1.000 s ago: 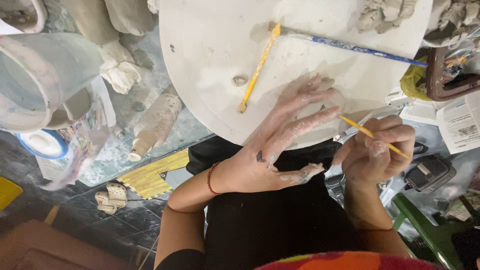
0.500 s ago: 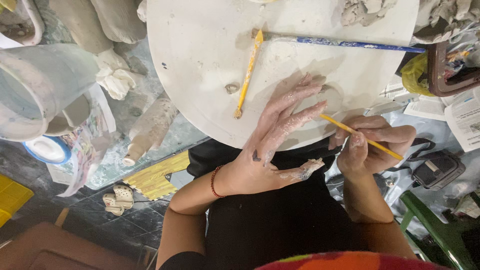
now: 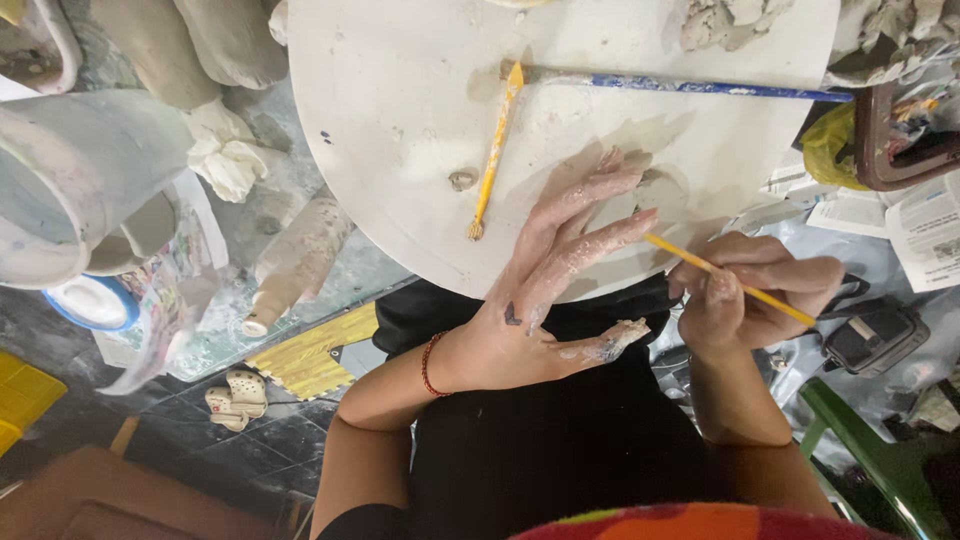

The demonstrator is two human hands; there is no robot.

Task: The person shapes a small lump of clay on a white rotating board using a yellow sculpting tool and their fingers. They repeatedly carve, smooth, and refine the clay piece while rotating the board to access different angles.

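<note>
right hand: my fingers pinched shut on thin yellow tool, tip toward the board edge
left hand: clay-smeared, fingers spread flat, holding nothing, resting on round white board
board, farther: yellow brush, then blue-handled tool lying across
far edge: clay lumps

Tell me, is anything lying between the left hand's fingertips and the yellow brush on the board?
Nothing visible does. The left hand rests fingers spread on the round board, and only bare board lies between it and the yellow brush.
</note>
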